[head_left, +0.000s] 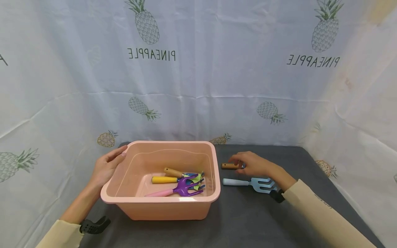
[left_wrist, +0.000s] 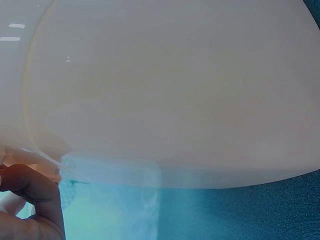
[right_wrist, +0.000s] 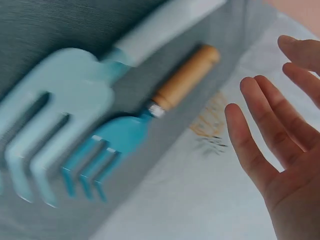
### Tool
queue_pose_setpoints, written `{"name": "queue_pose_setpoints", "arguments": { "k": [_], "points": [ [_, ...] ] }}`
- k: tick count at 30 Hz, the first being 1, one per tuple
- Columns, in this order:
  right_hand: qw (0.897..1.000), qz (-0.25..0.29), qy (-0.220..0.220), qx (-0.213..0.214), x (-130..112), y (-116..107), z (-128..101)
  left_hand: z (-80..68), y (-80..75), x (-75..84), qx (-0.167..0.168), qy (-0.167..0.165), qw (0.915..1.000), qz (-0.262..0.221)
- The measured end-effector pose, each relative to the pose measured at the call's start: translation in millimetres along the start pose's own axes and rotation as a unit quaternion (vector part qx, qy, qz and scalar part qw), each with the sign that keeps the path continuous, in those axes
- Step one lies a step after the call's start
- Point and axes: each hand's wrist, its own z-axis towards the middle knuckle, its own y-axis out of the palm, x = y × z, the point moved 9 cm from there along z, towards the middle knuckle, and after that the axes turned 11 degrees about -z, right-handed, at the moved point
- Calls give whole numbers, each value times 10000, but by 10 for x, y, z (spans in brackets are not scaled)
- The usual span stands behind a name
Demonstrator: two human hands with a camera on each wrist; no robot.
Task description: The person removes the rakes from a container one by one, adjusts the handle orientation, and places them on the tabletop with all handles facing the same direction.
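Observation:
My left hand (head_left: 104,168) grips the left rim of a peach plastic basin (head_left: 161,208). In the left wrist view, its curled fingers (left_wrist: 37,195) show at the basin's edge. Over a small blue hand fork with a wooden handle (head_left: 228,166) hovers my right hand (head_left: 255,164). The right wrist view has the right fingers extended, apart from that small fork (right_wrist: 131,132). A larger pale blue hand fork (head_left: 260,185) lies just nearer, its handle pointing toward the basin. Inside the basin lie a purple fork with a pink handle (head_left: 183,187), a yellow-handled tool (head_left: 164,179) and a wooden-handled tool (head_left: 173,172).
A dark grey tabletop (head_left: 245,220) carries the basin and both loose forks. White curtain cloth with printed pineapples (head_left: 198,79) hangs behind and along both sides. The basin's right wall stands close to the loose forks' handles.

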Motion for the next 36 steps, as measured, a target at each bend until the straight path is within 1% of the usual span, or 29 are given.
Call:
{"name": "queue_pose_setpoints", "arguments": {
  "k": [6, 9, 13, 16, 21, 25, 28, 32, 36],
  "points": [
    [9992, -94, -85, 371, -172, -469, 106, 0, -5, -4, -4, -27, 10000, -36],
    [9981, -122, -169, 587, -309, -709, 202, -3, -17, 2, 16, -13, 10000, -10],
    [9958, -165, -391, 815, -562, -979, 366, -8, -32, 6, 44, 2, 10000, 11],
    [9948, -267, -623, 755, -790, -1093, 518, -11, -44, -4, 44, -32, 10000, -26],
    [9925, -450, -1051, 442, -1135, -1164, 755, 11, -26, -26, -2, -103, 9999, 75],
    [9894, -605, -1299, 247, -1351, -1176, 942, 18, 15, 21, 18, 38, 10000, 46],
    [9869, -631, -1487, 37, -1523, -1124, 1107, 6, 7, 47, 71, 117, 9999, 41],
    [9827, -614, -1732, -225, -1742, -991, 1293, -5, -18, 34, 71, 112, 9998, 178],
    [9793, -781, -1830, -383, -1918, -839, 1425, -14, -24, 29, 40, 104, 9994, 317]
  ]
}}
